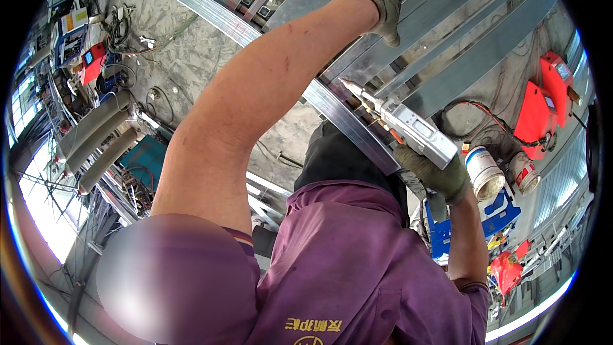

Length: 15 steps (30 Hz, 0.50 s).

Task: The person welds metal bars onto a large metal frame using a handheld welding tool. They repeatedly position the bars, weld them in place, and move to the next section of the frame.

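Note:
My left hand (380, 7), in a grey-green work glove, rests on the flat metal slats of a frame (389, 43). One stretched finger or thumb points down along the metal; the other fingers are mostly hidden. In my gloved right hand (437, 174) is a silver handheld welding gun (418, 129), gripped near its rear end. Its narrow copper-coloured nozzle points toward the joint between a slat and the shiny edge rail (348, 118). Whether the tip touches the metal I cannot tell.
Red machine boxes (535, 112) and coiled cables (469, 118) lie to the right. Nearby stand a white bucket (483, 169) and a blue plastic item (491, 220). At left are thick grey cylinders (96, 131), another red box (94, 61) and loose cables (121, 32) on concrete.

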Available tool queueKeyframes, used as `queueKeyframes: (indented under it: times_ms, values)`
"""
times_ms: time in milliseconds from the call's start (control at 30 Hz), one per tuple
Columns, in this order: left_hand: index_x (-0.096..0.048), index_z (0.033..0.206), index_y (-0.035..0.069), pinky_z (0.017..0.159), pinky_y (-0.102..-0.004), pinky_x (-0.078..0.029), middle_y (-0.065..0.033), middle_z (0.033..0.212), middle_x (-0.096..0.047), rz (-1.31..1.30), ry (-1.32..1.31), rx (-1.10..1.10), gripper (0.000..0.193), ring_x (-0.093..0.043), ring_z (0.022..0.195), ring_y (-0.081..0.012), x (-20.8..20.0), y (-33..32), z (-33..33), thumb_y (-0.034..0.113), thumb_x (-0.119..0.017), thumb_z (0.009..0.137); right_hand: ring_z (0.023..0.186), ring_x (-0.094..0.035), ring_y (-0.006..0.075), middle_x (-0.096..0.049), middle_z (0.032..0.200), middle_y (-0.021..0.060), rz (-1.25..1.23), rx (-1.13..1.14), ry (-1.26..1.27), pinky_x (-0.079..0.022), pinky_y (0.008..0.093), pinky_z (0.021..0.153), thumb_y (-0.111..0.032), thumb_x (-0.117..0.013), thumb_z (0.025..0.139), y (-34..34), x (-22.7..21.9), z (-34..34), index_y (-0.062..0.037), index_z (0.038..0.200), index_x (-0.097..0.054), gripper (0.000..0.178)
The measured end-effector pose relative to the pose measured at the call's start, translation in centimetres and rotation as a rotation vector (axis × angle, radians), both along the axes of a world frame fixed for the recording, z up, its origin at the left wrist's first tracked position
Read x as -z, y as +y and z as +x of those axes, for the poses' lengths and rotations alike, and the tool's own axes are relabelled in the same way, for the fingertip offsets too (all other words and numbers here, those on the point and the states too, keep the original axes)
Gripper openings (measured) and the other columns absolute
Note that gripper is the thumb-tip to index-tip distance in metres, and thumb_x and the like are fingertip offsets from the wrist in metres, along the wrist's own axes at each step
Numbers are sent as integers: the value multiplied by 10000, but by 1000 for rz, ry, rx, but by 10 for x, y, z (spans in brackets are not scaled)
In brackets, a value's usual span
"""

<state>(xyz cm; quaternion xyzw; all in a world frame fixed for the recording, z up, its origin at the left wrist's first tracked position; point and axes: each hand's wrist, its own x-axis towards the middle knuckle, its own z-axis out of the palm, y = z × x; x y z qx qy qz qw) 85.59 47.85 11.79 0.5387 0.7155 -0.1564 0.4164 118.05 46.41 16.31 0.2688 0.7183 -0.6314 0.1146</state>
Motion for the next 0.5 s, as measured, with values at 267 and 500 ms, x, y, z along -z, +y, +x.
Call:
queueKeyframes:
  times_ms: [267, 500]
  values:
    - [-818, 1248, 198, 880, -453, -632, -3, 1054, -829, -5, -13, 34, 580, -787, 1032, -236, 7, 3, -1, 591, -833, 822, 1071, -783, 189, -820, 1205, 116, -101, 72, -56, -614, 340, 922, -175, -916, 911, -18, 20, -5, -48, 1299, -782, 430]
    - [-813, 1251, 145, 916, -445, -617, -90, 1110, -826, 91, 15, 57, 609, -796, 1045, -271, 5, -3, 1, 603, -832, 849, 1069, -782, 190, -819, 1200, 115, -32, 82, 0, -612, 346, 913, -186, -919, 911, -15, 15, -10, -43, 1311, -772, 450]
